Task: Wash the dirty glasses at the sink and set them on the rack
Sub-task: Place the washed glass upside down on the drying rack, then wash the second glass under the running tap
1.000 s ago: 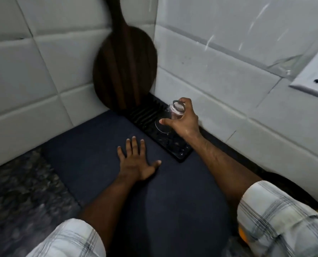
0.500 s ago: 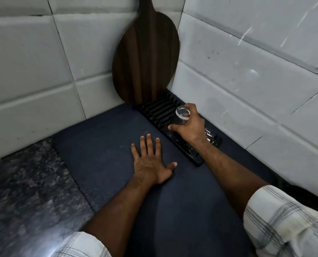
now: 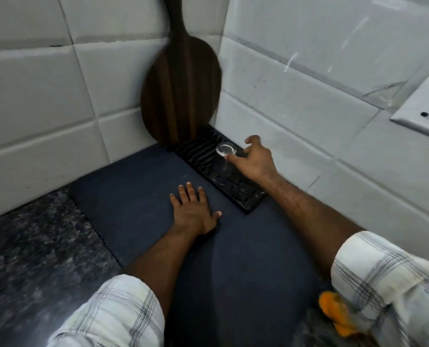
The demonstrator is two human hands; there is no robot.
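A clear glass [image 3: 224, 152] stands upside down on the black ridged drying rack [image 3: 243, 196] by the right wall. My right hand [image 3: 254, 162] is just right of the glass with its fingers spread and lifted off it. Only the thumb tip still touches the glass's side. My left hand [image 3: 194, 212] lies flat, palm down, on the dark blue mat [image 3: 133, 196] in front of the rack and holds nothing.
A round dark wooden board [image 3: 181, 91] leans in the tiled corner behind the rack. A white wall socket [image 3: 423, 108] is at the right. Speckled granite counter [image 3: 28, 246] lies left of the mat. Something orange [image 3: 333, 311] shows at the lower right.
My right hand brought the glass down onto the rack, then loosened its grip, and its fingers came away. My left hand stayed flat on the mat.
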